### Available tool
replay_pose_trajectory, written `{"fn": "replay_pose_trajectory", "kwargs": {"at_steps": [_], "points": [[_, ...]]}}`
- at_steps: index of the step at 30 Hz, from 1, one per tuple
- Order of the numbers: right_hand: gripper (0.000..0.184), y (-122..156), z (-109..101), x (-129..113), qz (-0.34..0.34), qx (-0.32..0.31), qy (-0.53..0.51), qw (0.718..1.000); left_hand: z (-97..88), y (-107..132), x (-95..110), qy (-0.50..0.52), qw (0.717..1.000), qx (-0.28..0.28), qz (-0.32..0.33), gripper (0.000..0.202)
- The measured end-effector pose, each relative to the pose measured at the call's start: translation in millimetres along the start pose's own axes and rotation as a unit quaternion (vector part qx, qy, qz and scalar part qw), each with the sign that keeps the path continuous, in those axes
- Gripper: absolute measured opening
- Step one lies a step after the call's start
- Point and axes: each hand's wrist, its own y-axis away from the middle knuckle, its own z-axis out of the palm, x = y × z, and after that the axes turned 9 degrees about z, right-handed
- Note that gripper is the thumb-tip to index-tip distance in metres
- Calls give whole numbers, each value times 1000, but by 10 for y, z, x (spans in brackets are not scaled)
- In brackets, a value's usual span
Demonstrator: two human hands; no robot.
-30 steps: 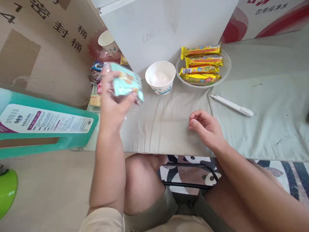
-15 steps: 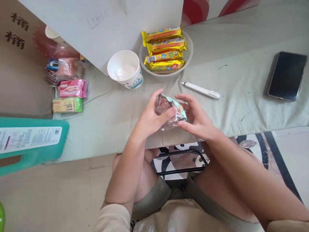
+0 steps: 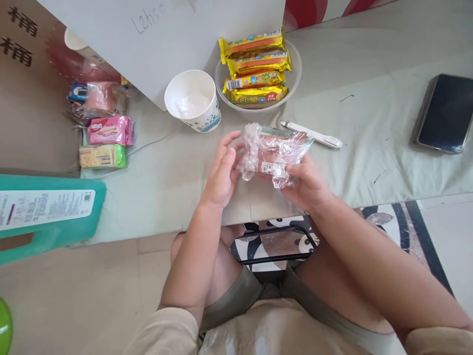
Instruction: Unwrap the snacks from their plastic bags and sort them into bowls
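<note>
A crinkled clear plastic snack packet [image 3: 271, 155], with brown contents and a small white barcode label, is held over the cloth-covered surface. My right hand [image 3: 308, 182] grips its lower right side, thumb on top and fingers underneath. My left hand [image 3: 221, 172] is at the packet's left edge, fingers apart and slightly curled; whether the fingertips touch the wrap is hard to see. Just beyond the packet lies a white utility knife [image 3: 314, 134], partly covered by the wrap. A white paper cup [image 3: 194, 101] stands beyond my left hand.
A clear plastic bowl [image 3: 295, 74] holds several yellow snack packs [image 3: 258, 71]. A white box [image 3: 166, 44] stands behind the cup. At left are a pink wafer packet [image 3: 109, 130], a green packet [image 3: 101, 156] and a teal container [image 3: 81, 227]. A black phone [image 3: 445, 113] lies at right.
The packet has been turned, now showing its barcode label and spread-out wrap. My right hand has closed on it, while my left hand has loosened and moved slightly left.
</note>
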Motion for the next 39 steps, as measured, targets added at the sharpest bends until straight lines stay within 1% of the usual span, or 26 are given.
{"fn": "replay_pose_trajectory", "kwargs": {"at_steps": [2,3,5,7,10,11,13,14,16,19,21,23,25,27,28,29,30,31,32,33,34,35,36,37,38,39], "points": [[52,8,16,43,-6,2,-4,1000,61,28,2,67,996,-47,-36,55],[53,12,16,65,-16,5,0,1000,90,42,4,76,995,-54,-37,59],[57,19,-3,104,-43,23,32,998,121,59,5,48,998,-42,0,65],[63,27,-38,127,-69,50,85,993,112,56,4,0,999,-16,48,64],[76,43,-91,130,-95,95,167,977,73,37,18,-86,988,24,127,50],[81,49,-102,126,-101,110,198,969,65,33,28,-116,982,29,148,43],[86,57,-111,118,-117,137,265,947,64,32,48,-171,970,21,171,34],[85,59,-112,117,-125,145,291,937,67,36,55,-194,965,12,175,34],[80,55,-114,126,-130,150,317,928,76,49,58,-214,960,-11,181,41],[76,34,-127,166,-119,160,310,930,82,74,36,-171,966,-72,180,61],[76,18,-134,195,-112,168,292,935,79,86,22,-141,970,-104,170,70],[75,11,-132,208,-108,160,269,944,72,90,18,-131,972,-109,162,65],[71,16,-130,186,-115,130,256,951,58,84,24,-128,973,-95,164,52],[59,26,-154,122,-140,97,276,946,34,70,28,-133,973,-70,174,43],[51,28,-186,77,-161,98,307,933,18,61,26,-142,972,-51,179,41],[42,22,-234,27,-185,117,351,910,0,52,21,-154,971,-28,183,39],[35,9,-298,-24,-207,154,404,878,-19,45,13,-167,969,-6,184,39],[29,-14,-377,-73,-226,206,463,832,-39,38,2,-179,967,12,182,39],[27,-46,-466,-116,-234,260,516,782,-57,34,-9,-191,965,25,177,39],[29,-84,-560,-150,-230,307,559,735,-74,31,-21,-204,964,31,170,41],[34,-126,-653,-177,-216,343,592,696,-89,30,-31,-217,962,30,163,42],[37,-166,-739,-197,-197,368,618,666,-100,31,-40,-233,960,26,155,44],[37,-198,-812,-212,-176,382,637,645,-108,33,-48,-250,957,20,149,44],[33,-217,-866,-226,-158,388,651,633,-113,35,-54,-267,953,15,144,44],[28,-220,-896,-239,-145,388,659,628,-115,38,-60,-283,949,12,140,43],[23,-203,-899,-253,-138,385,659,631,-115,41,-63,-295,945,10,140,40]]}}
